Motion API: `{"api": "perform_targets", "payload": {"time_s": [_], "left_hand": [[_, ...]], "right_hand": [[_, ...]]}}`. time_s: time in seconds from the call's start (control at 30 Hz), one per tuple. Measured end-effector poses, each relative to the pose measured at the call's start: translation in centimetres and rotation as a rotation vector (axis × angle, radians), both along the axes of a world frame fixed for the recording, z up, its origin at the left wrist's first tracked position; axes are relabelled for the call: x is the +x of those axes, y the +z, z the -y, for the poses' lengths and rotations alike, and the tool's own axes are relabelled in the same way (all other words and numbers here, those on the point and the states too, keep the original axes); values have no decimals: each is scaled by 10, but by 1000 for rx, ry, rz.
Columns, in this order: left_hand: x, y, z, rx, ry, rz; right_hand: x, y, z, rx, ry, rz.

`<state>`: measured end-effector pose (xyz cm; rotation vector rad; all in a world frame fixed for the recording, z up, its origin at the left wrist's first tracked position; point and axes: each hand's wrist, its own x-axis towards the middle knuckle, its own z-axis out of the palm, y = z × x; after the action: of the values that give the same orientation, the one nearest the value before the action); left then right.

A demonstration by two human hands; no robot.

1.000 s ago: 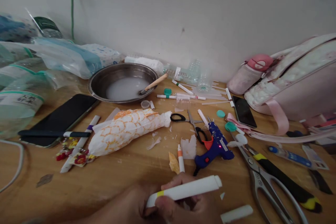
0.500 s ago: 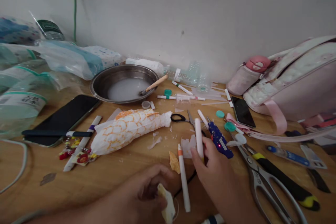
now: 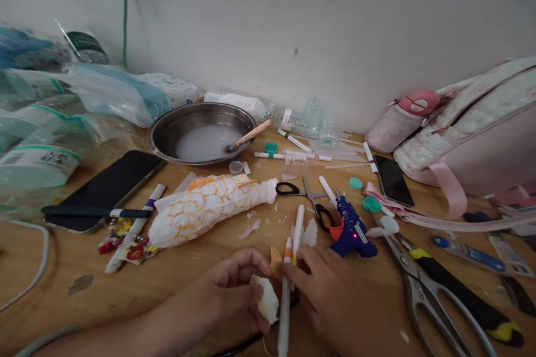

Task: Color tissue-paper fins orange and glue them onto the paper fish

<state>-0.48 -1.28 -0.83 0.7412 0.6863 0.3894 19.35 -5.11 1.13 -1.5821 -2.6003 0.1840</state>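
My left hand [image 3: 234,284], at the lower middle, pinches a small off-white, yellowish-edged scrap [image 3: 267,300] between thumb and fingers. Close on its right is my right hand [image 3: 324,284], fingers curled low over the table. Its fingertips meet the orange-banded white marker [image 3: 284,312] and the edge of a small orange piece [image 3: 275,261]; whether they grip either is hidden. A second white marker [image 3: 298,226] with a yellow band lies against the first, partly under that hand. Beyond the hands rests a white paper fish form [image 3: 209,209] with orange scale lines.
Behind the fish form stands a metal bowl [image 3: 157,148] of whitish liquid with a brush [image 3: 253,133] in it. A blue glue gun [image 3: 354,228], black-handled scissors [image 3: 307,189] and large metal shears [image 3: 412,284] lie to the right. A phone [image 3: 106,187] lies left; a backpack [image 3: 481,139] stands right.
My right hand has lowered the yellow-banded marker to the table beside the orange-banded one and shifted left over both. My left hand has turned the off-white scrap and moved slightly forward.
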Motion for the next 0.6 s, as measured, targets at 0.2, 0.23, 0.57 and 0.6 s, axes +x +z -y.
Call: {"api": "perform_targets", "payload": {"time_s": [0.2, 0.23, 0.57, 0.6], "left_hand": [[-1, -5, -1, 62, 48, 1], [-1, -3, -1, 83, 56, -30], [0, 26, 2, 389, 64, -357], [0, 27, 2, 434, 50, -402]], "right_hand": [[-3, -5, -1, 121, 75, 13], [-1, -4, -2, 139, 86, 13], [-1, 18, 10, 231, -61, -834], [-4, 17, 12, 238, -55, -898]]}}
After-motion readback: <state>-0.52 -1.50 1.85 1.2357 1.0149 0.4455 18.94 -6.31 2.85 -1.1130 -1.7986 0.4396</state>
